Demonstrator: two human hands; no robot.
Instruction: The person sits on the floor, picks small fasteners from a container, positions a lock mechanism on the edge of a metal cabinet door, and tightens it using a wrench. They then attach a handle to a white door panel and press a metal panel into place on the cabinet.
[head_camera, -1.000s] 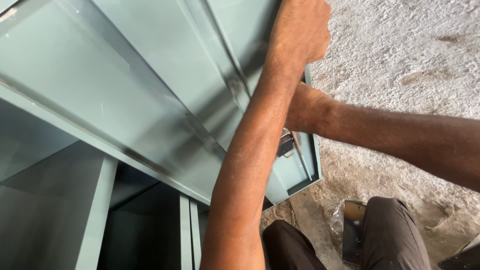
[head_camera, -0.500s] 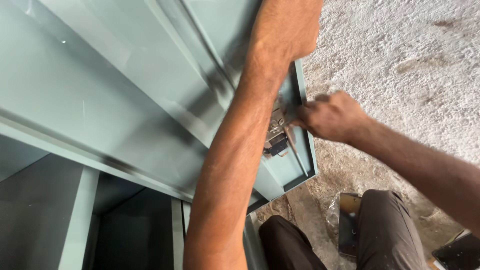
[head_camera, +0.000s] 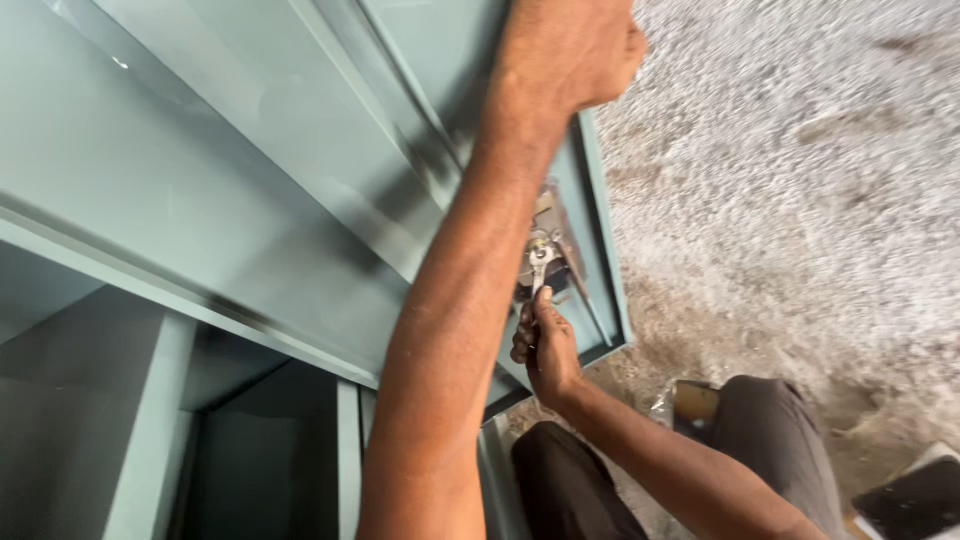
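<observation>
Starting from the left side, a grey-green metal cabinet (head_camera: 230, 180) fills most of the view, with its open compartments at the lower left. The door (head_camera: 470, 60) of this cabinet slopes toward the right, and its edge is blurred. The left hand (head_camera: 570, 50) is closed on the upper part of the door, with the forearm crossing the middle of the picture. Just beside the forearm, the right hand (head_camera: 545, 345) has its fingers closed around a small metal wrench (head_camera: 538, 265). The head of the wrench touches the lock fitting (head_camera: 550, 230) on the inner side of the door. At the right is rough concrete floor (head_camera: 800, 180).
</observation>
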